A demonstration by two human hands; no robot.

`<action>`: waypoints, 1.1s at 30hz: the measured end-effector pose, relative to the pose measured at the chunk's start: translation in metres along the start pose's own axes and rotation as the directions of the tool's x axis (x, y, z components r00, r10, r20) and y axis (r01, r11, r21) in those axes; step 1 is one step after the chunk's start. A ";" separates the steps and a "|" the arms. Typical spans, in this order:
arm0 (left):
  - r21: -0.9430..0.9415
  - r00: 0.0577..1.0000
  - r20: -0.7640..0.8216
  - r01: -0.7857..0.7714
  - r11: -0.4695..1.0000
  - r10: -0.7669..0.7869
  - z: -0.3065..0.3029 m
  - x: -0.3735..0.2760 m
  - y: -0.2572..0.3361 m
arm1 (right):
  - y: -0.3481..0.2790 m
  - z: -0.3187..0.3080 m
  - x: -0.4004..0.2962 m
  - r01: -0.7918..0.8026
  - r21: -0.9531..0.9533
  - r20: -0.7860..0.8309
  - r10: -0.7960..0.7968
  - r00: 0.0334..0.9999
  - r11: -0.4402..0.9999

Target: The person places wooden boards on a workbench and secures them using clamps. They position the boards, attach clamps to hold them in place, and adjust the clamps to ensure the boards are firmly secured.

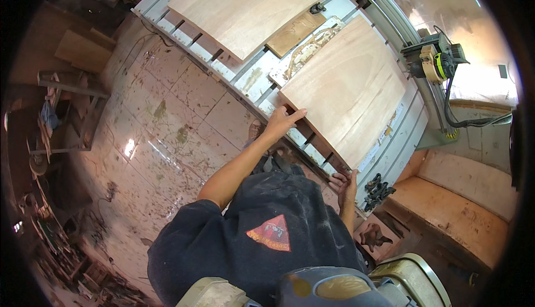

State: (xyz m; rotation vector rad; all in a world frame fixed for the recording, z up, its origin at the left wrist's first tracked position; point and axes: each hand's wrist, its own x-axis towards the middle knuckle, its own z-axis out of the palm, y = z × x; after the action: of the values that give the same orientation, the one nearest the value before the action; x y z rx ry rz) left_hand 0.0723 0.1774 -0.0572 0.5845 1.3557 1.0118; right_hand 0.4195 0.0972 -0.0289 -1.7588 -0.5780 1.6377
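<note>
A large flat wooden panel (347, 89) lies over the slotted bed of a CNC router table (255, 83). At the panel's near left corner, my left hand (284, 121) grips the edge, thumb on top and fingers beneath. My right hand (345, 183) holds the near right corner, its thumb at the edge and its fingers curled below. A second wooden panel (250, 6) lies farther left on the bed. Between the two panels are a thin brown board (296, 33) with a carved outline and a pale, cut-up scrap board (313, 49).
The router spindle (443, 65) hangs from its gantry at the right. Black clamps (377, 192) lie in a pile on the bed's near right corner; another clamp (317, 8) sits by the second panel. A wooden bench (451, 211) stands at the right. Debris covers the tiled floor (167, 110).
</note>
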 end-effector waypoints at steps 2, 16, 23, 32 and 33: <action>-0.003 1.000 0.004 0.007 1.000 -0.007 0.000 0.002 -0.001 | -0.001 -0.002 0.002 0.010 0.040 -0.029 -0.009 1.000 0.999; -0.012 0.999 -0.039 -0.026 1.000 0.026 0.005 0.000 0.003 | -0.006 0.022 0.020 0.120 0.094 -0.157 -0.104 0.982 0.988; -0.012 0.997 -0.082 0.008 1.000 -0.009 0.005 0.007 -0.011 | -0.003 0.017 0.023 0.109 0.062 -0.163 -0.098 0.982 0.992; -0.061 0.998 -0.064 -0.032 0.998 0.028 0.008 0.006 -0.014 | -0.001 0.017 0.022 0.152 0.041 -0.190 -0.141 0.972 0.988; -0.065 0.998 -0.060 -0.028 0.998 0.024 0.007 0.006 -0.015 | -0.004 0.019 0.023 0.160 0.033 -0.184 -0.152 0.971 0.986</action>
State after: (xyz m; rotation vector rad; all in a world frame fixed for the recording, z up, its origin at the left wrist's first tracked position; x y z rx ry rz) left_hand 0.0820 0.1767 -0.0718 0.5274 1.3643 1.0978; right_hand 0.4035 0.1191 -0.0423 -1.7581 -0.5722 1.3572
